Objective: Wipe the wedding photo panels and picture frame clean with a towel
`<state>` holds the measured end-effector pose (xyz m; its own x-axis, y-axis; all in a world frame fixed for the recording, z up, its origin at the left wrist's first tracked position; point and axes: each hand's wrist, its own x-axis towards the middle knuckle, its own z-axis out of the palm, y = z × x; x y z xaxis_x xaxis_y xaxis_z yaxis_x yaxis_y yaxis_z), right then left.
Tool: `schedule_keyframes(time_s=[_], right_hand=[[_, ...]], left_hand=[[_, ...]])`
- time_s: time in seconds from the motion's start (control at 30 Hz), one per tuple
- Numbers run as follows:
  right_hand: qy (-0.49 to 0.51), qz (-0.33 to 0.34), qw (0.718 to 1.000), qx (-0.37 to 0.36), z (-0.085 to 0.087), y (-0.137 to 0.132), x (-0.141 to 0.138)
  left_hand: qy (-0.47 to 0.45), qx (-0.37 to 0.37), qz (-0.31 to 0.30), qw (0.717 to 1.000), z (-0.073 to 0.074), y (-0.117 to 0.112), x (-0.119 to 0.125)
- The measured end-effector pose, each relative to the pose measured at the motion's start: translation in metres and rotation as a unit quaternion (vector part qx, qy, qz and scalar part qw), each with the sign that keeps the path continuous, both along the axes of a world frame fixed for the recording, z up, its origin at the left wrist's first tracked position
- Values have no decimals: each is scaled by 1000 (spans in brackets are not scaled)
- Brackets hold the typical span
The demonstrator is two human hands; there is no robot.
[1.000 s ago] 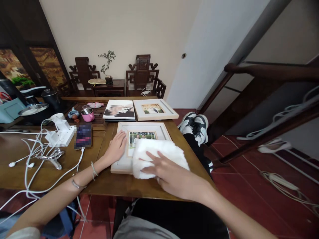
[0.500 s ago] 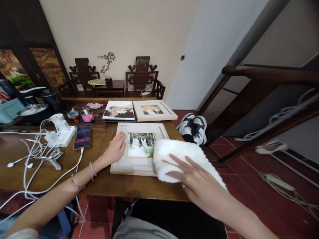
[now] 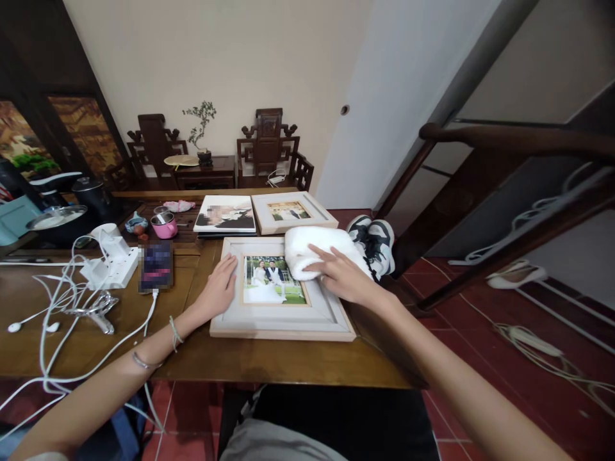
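A picture frame (image 3: 283, 323) with a pale wooden border and a wide white mat lies flat on the table; its photo shows two people outdoors. My left hand (image 3: 221, 288) rests on the frame's left edge, its fingers stretched out flat. Over the frame's upper right side is a folded, fluffy white towel (image 3: 312, 243). My right hand (image 3: 343, 272) holds the towel from above, fingers extended across it and pressing it down. The towel covers the frame's upper right corner and touches the photo's right edge.
Behind lie a second frame (image 3: 317, 214) and a photo panel (image 3: 225, 211). Left on the wooden table (image 3: 288, 365) are a charging phone (image 3: 156, 266), a power strip (image 3: 115, 269) with tangled white cables, and a pink cup (image 3: 164, 225). Sneakers (image 3: 375, 243) show beyond the right edge.
My right hand and the towel have moved away from me and slightly left, from the frame's lower right side to its upper right corner. My left hand stays on the left edge.
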<state>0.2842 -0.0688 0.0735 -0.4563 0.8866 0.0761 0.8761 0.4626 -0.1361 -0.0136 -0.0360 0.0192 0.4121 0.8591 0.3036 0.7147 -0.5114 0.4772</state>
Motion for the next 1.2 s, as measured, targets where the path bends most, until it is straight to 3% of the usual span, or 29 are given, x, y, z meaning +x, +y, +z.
schedule_keyframes(time_s=[0.2,0.3,0.4,0.6,0.7,0.83,0.97,1.07,1.2], right_hand=[[36,62,997,-39,8,-86,7],[28,48,997,-58,10,-96,6],[14,27,999,-43,4,-66,3],[-18,-39,999,24,-8,29,-12],[-44,-3,998,34,-2,54,-37],[-56,97,993,48,7,69,-90],[-53,115,990,55,9,79,-129],[-56,97,992,54,7,80,-128],[-71,67,994,41,6,74,-87]], left_hand=[[-8,1,2,1000,-2,1,1],[-1,-2,-3,1000,-2,0,1],[7,-6,-8,1000,0,-1,1],[13,-21,-10,1000,6,-4,2],[10,-16,-10,1000,5,-4,2],[15,-4,-12,1000,2,-1,1],[19,8,-10,1000,0,1,1],[26,6,-7,1000,-1,1,1],[24,-10,-8,1000,1,-1,2]])
